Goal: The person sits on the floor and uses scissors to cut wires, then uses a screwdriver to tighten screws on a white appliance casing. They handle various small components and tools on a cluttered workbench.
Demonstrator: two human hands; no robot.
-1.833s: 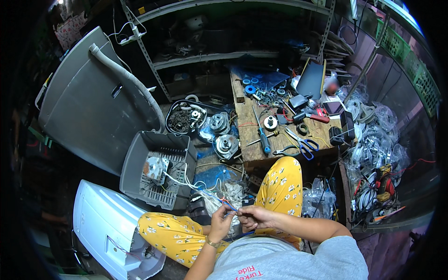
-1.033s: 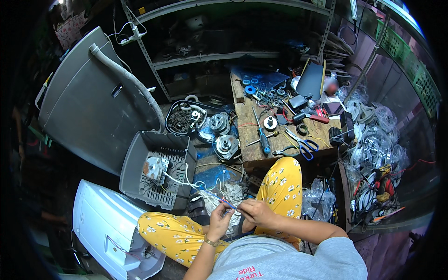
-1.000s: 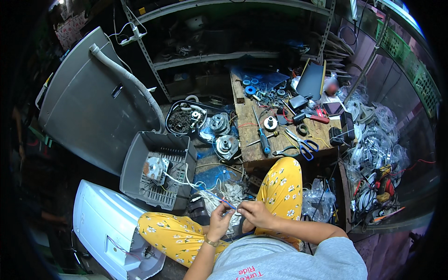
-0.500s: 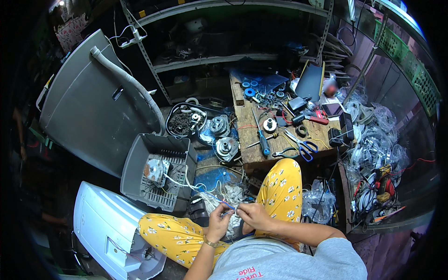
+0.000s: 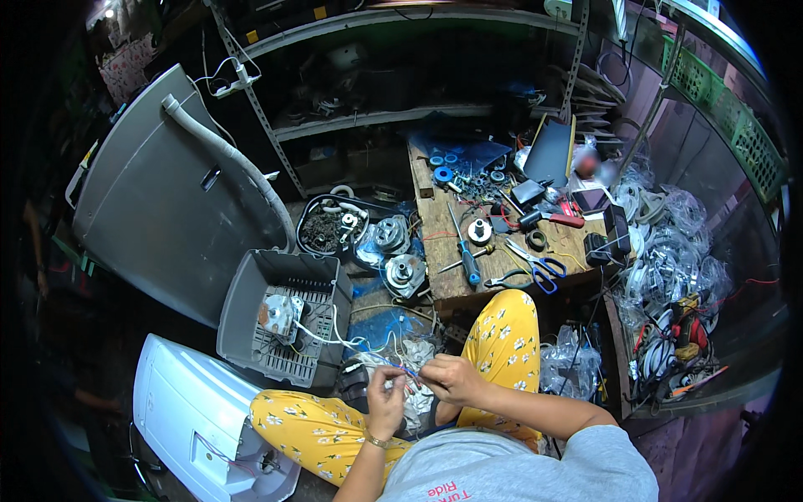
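Observation:
Between my legs, both hands meet over thin wires. My left hand [image 5: 386, 403] has thumb and fingertips pinched at the left end of a thin blue wire [image 5: 407, 370]. My right hand [image 5: 454, 381] is curled closed around the wire's other side, and its fingers hide what lies inside them. A white cable [image 5: 320, 336] leads from a metal motor [image 5: 280, 316] in a grey plastic housing [image 5: 236, 332] toward the loose wires near my hands. Below the hands lies a crumpled whitish cloth [image 5: 418, 412].
A wooden bench [image 5: 447, 283] holds scissors [image 5: 538, 266], pliers [image 5: 508, 277], a screwdriver [image 5: 468, 258] and small parts. Gear-like motor parts [image 5: 405, 274] stand beside it. A white appliance shell [image 5: 180, 402] and a large grey panel [image 5: 180, 201] are at left, bagged cables [image 5: 661, 251] at right.
The view has shifted slightly. My left hand's fingers have risen a little along the blue wire, and my right hand has turned slightly, staying closed.

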